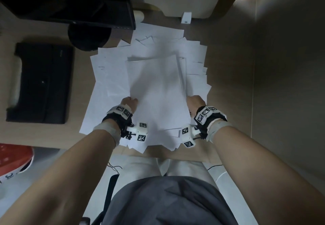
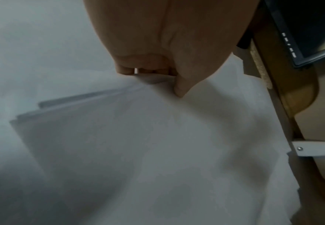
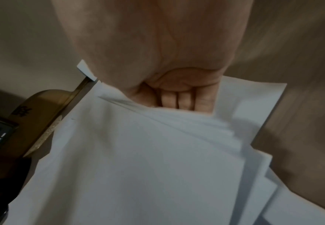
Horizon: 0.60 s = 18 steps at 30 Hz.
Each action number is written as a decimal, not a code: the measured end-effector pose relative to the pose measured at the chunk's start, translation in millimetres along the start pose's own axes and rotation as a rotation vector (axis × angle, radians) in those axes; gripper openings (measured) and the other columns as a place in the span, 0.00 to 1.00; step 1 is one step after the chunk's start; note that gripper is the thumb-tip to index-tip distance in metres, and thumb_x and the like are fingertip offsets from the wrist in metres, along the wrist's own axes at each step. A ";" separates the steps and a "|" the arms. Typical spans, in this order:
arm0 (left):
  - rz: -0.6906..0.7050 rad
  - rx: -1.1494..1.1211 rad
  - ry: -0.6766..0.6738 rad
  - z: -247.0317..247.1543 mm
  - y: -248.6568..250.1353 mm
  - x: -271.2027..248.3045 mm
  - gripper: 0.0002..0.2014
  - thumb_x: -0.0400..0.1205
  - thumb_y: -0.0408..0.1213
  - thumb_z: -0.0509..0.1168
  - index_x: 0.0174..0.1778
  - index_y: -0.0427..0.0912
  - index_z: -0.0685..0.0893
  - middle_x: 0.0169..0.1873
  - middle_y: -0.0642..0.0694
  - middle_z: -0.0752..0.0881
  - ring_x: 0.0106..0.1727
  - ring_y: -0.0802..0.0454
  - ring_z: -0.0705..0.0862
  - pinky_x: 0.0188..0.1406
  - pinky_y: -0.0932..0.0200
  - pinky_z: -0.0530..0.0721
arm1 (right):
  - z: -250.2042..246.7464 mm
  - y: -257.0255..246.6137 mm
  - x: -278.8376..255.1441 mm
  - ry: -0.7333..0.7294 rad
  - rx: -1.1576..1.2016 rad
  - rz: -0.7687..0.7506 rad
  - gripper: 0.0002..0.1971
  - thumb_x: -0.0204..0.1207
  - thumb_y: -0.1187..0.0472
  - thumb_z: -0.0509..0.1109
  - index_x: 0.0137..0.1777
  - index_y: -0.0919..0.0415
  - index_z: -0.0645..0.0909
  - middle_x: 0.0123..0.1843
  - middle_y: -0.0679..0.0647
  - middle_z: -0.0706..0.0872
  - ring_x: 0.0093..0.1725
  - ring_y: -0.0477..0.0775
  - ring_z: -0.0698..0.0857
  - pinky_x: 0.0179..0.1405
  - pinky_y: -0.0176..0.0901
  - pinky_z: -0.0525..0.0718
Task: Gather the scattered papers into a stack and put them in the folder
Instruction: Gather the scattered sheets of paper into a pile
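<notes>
Head cam: we hold the stack (image 1: 156, 91) by its near corners, left hand (image 1: 129, 103) & right hand (image 1: 194, 102), over loose papers (image 1: 105, 77); folder (image 1: 41, 82) sits well left

L wrist: thumb pinches the edge

R wrist: fingers (image 3: 184, 99) curl under; sheets fan, so they could slip

A stack of papers (image 1: 156, 87) lies at the frame's centre on loose sheets (image 1: 105, 69) spread over the desk (image 1: 228, 66); the left hand (image 1: 129, 104) sits at the stack's lower left edge, the right hand (image 1: 195, 103) at its lower right; a folder (image 1: 42, 82) lies at left; a monitor (image 1: 70, 1) stands upper left.
</notes>
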State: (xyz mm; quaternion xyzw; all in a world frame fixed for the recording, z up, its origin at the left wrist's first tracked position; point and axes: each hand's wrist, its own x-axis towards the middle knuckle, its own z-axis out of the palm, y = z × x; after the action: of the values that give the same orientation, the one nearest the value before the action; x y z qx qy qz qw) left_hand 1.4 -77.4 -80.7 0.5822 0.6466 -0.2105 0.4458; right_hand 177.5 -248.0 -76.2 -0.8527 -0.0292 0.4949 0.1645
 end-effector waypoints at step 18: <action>0.009 -0.325 -0.064 -50.1 -17.2 14.3 0.26 0.75 0.34 0.68 0.70 0.40 0.73 0.59 0.45 0.81 0.53 0.45 0.77 0.52 0.55 0.74 | 60.3 -37.5 -14.7 0.002 0.059 -0.027 0.38 0.70 0.40 0.74 0.74 0.63 0.74 0.68 0.59 0.82 0.63 0.63 0.82 0.55 0.43 0.77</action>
State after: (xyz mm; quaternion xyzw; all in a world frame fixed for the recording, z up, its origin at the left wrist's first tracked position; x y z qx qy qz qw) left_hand -30.3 -33.6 -70.9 0.4981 0.6552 -0.1194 0.5553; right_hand 122.8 -200.5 -79.8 -0.8475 -0.0257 0.4924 0.1963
